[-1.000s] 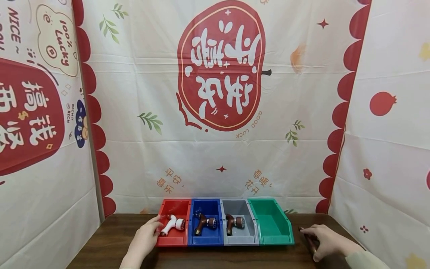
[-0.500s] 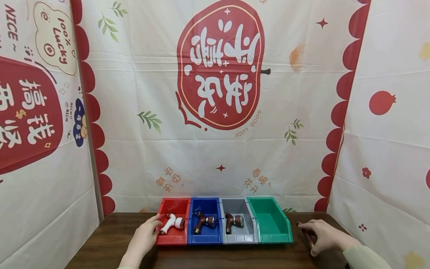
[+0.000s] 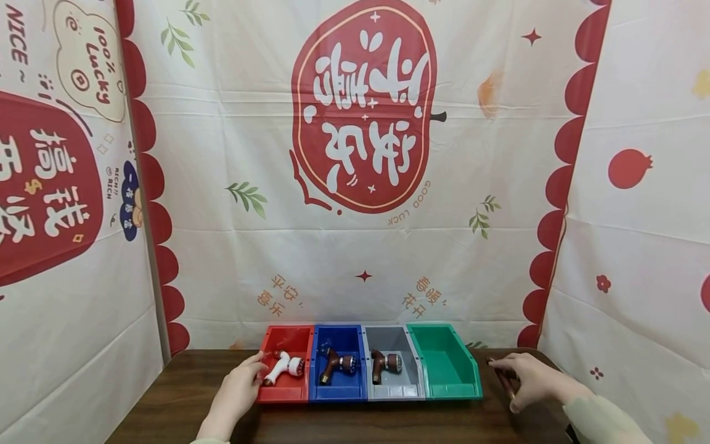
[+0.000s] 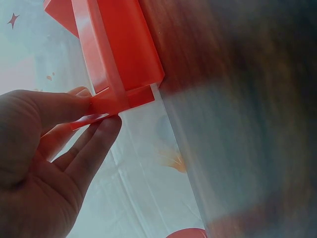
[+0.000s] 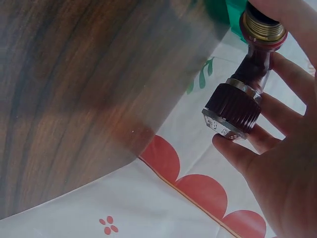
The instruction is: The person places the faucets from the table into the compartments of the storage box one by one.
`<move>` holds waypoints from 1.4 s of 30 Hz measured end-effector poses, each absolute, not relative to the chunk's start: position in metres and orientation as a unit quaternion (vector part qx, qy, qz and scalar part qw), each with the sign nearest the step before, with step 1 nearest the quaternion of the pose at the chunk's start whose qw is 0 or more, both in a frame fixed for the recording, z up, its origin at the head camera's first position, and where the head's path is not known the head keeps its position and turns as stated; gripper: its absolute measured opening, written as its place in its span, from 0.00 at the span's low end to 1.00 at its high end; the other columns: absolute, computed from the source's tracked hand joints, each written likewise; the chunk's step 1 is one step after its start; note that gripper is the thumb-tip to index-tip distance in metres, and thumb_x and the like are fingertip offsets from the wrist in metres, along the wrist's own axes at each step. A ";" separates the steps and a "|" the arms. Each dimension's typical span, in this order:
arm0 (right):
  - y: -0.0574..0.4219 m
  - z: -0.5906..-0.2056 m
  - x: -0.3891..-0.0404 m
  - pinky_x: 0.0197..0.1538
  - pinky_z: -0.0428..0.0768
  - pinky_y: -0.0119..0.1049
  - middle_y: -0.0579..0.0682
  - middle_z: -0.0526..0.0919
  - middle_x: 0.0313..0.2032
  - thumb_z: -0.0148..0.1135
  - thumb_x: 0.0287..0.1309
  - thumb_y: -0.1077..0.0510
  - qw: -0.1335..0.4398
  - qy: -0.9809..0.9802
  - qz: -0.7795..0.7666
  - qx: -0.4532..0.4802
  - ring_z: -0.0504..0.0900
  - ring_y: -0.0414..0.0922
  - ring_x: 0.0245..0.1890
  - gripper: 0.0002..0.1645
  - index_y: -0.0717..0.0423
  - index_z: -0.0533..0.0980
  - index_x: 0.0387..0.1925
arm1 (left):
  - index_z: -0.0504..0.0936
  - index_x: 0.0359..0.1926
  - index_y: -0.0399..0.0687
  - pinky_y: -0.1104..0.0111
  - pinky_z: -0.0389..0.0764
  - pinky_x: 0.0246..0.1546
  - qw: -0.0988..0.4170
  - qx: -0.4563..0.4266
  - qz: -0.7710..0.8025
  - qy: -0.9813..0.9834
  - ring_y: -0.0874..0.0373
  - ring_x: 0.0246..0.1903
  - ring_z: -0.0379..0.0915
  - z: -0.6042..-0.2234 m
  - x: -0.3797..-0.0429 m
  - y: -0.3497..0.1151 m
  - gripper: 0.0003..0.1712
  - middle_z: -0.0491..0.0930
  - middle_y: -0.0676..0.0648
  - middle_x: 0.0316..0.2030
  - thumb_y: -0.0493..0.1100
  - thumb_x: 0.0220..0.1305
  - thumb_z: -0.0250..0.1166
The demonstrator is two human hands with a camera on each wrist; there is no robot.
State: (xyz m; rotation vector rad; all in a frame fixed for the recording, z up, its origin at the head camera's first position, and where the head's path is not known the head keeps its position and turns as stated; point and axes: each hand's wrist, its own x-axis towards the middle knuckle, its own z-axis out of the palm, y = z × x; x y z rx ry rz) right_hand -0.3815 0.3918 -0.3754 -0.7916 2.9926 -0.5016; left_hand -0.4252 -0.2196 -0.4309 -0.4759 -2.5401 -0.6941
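Note:
My left hand [image 3: 238, 388] pinches the side wall of a red bin [image 3: 294, 394] between thumb and fingers; the left wrist view shows the fingertips on the red rim [image 4: 106, 64]. In that bin lies a white faucet [image 3: 284, 368]. A brown faucet [image 3: 331, 367] lies in the blue bin [image 3: 338, 393], and another brown faucet [image 3: 379, 368] in the grey bin [image 3: 396, 391]. To the right of the green bin [image 3: 444, 357], my right hand [image 3: 535, 379] holds a dark brown faucet [image 5: 233, 104] with a brass threaded end and a ribbed knob.
The bins stand side by side on a dark wooden table [image 3: 344, 425], near its back edge. Behind it hangs a printed cloth [image 3: 355, 246], with more cloth on the left and right sides. Nothing lies inside the green bin.
The right hand and its faucet have shifted slightly left and away from the front edge. The left hand stays on the red bin. The head view has shifted a little.

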 end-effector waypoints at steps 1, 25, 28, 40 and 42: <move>0.391 -0.375 -0.382 0.32 0.70 0.30 0.46 0.74 0.40 0.80 0.26 0.50 0.000 0.955 -0.157 -0.253 0.66 0.37 0.34 0.50 0.68 0.75 0.56 | 0.85 0.38 0.39 0.50 0.78 0.47 0.231 -0.174 -0.252 -0.923 0.42 0.50 0.77 -0.431 -0.425 -0.220 0.12 0.78 0.37 0.55 0.26 0.52 0.66; 0.380 -0.362 -0.387 0.29 0.70 0.30 0.44 0.77 0.39 0.80 0.27 0.50 -0.012 0.955 -0.151 -0.255 0.69 0.41 0.32 0.50 0.67 0.75 0.57 | 0.85 0.38 0.39 0.49 0.77 0.49 0.219 -0.168 -0.257 -0.926 0.42 0.51 0.77 -0.430 -0.426 -0.220 0.12 0.77 0.37 0.55 0.26 0.52 0.66; 0.378 -0.360 -0.388 0.26 0.70 0.30 0.41 0.75 0.31 0.79 0.27 0.52 -0.011 0.949 -0.163 -0.268 0.71 0.41 0.29 0.49 0.69 0.74 0.57 | 0.85 0.39 0.39 0.49 0.77 0.49 0.210 -0.164 -0.255 -0.929 0.42 0.52 0.76 -0.429 -0.426 -0.220 0.12 0.77 0.37 0.56 0.26 0.53 0.65; 0.370 -0.353 -0.389 0.25 0.71 0.30 0.43 0.72 0.32 0.80 0.27 0.51 -0.003 0.955 -0.168 -0.244 0.68 0.37 0.29 0.50 0.68 0.75 0.57 | 0.85 0.37 0.39 0.50 0.77 0.49 0.212 -0.167 -0.249 -0.930 0.43 0.52 0.77 -0.430 -0.426 -0.221 0.11 0.78 0.37 0.55 0.26 0.53 0.65; 0.369 -0.352 -0.390 0.26 0.71 0.30 0.44 0.73 0.33 0.81 0.27 0.51 -0.004 0.955 -0.167 -0.244 0.68 0.40 0.31 0.50 0.68 0.74 0.57 | 0.85 0.37 0.40 0.50 0.77 0.49 0.214 -0.167 -0.248 -0.930 0.43 0.52 0.77 -0.430 -0.426 -0.221 0.11 0.78 0.37 0.55 0.26 0.53 0.65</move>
